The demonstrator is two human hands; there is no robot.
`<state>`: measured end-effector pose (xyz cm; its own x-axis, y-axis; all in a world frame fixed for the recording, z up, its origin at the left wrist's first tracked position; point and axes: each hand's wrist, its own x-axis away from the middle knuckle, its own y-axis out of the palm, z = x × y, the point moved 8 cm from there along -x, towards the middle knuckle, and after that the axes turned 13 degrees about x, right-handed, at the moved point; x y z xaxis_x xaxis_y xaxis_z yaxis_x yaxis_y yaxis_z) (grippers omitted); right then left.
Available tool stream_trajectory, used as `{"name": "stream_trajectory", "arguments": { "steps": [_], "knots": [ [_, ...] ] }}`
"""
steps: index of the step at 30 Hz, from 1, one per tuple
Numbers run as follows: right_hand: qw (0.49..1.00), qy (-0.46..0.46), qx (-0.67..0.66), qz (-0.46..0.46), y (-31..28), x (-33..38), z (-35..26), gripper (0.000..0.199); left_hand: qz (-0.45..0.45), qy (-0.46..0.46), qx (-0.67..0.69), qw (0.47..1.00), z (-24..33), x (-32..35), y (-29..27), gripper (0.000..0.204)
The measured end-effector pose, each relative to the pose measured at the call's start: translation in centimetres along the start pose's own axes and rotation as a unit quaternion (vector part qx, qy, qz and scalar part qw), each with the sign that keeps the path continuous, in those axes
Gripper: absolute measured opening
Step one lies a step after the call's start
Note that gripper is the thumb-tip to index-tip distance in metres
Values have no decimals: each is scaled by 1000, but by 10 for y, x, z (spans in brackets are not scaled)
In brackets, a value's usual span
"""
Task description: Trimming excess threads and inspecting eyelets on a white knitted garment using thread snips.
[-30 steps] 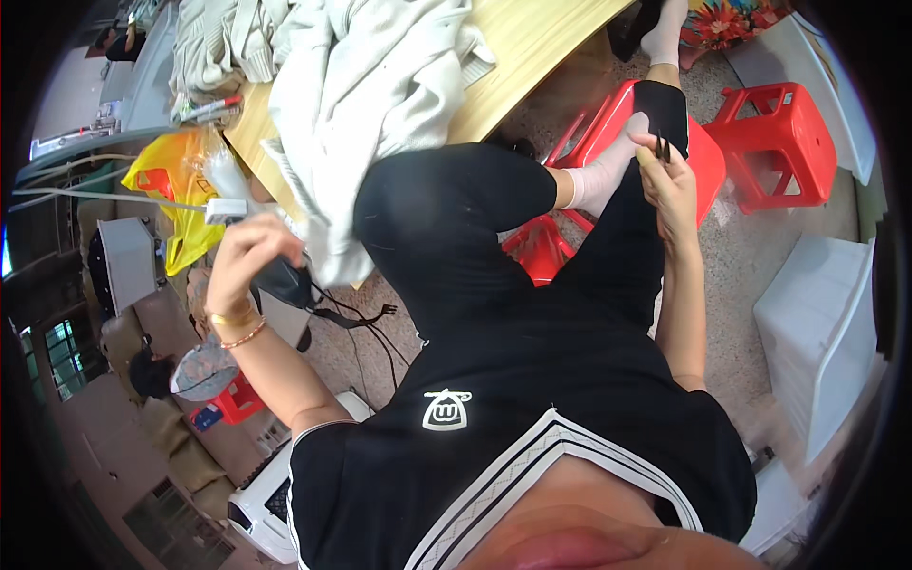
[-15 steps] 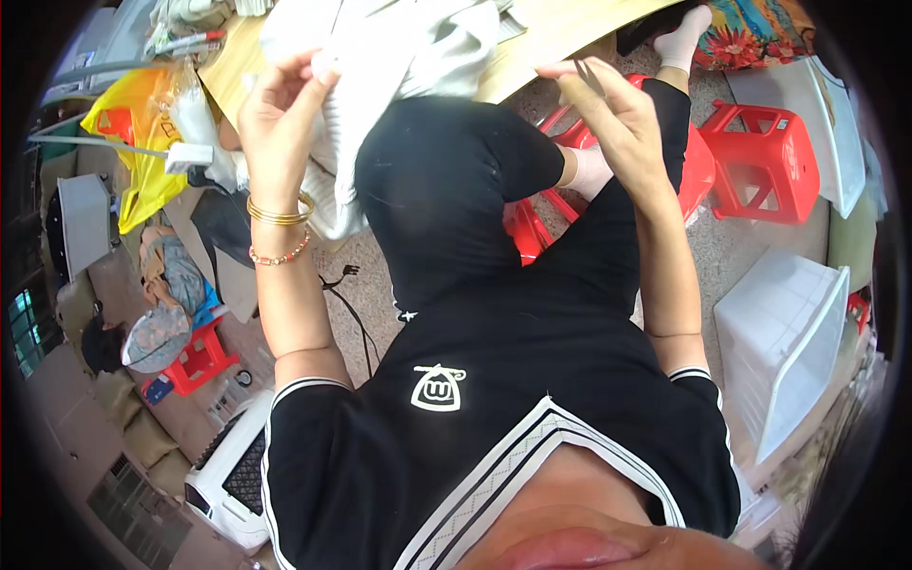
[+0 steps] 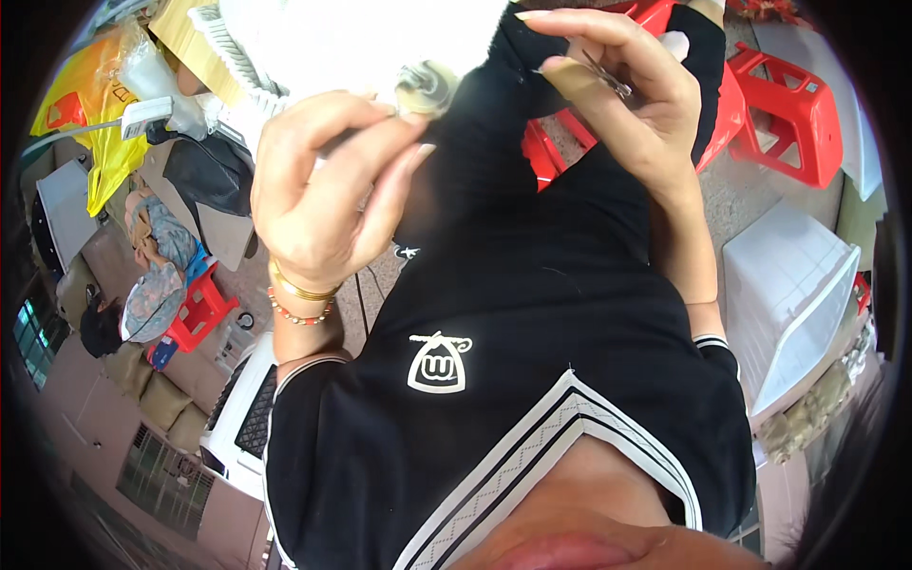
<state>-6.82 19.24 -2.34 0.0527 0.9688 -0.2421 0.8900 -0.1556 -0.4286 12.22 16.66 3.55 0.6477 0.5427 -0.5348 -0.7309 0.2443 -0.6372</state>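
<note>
A white knitted garment (image 3: 351,43), washed out by bright light, lies across my lap and the table edge. My left hand (image 3: 318,185) is closed on it, fingertips at the edge of a round, marbled grey-and-cream button (image 3: 426,88). Whether the button is fastened to the knit I cannot tell. To the right, my right hand (image 3: 641,104) is raised off the garment, thumb and forefinger apart. A small, thin metal tool (image 3: 608,78) is tucked across its curled fingers; its exact kind is unclear.
A pale wooden table (image 3: 185,47) stands at the far left, beside a yellow plastic bag (image 3: 119,161) and a white plug block (image 3: 147,114). Red stools (image 3: 788,119) and a white bin (image 3: 788,294) are at the right. Another person (image 3: 157,256) sits at the left.
My left hand has come nearer and right with the garment, and the button now shows at its fingertips. My right hand has turned slightly, showing more of the metal tool.
</note>
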Motion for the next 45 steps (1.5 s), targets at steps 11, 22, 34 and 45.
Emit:
{"name": "stream_trajectory", "arguments": {
  "steps": [11,22,34,45],
  "knots": [
    [997,10,-69,-39,10,-10,-25,42,47,-113,22,992,-10,0,1,33],
    [974,-164,158,8,11,-7,-40,44,213,-117,241,940,-31,14,-4,28],
    [979,-102,174,-18,10,-7,-46,43,105,-105,145,978,-31,8,-2,29],
    [966,-89,235,-67,5,-13,-56,39,55,-46,153,986,-29,7,0,26]
  ]
}}
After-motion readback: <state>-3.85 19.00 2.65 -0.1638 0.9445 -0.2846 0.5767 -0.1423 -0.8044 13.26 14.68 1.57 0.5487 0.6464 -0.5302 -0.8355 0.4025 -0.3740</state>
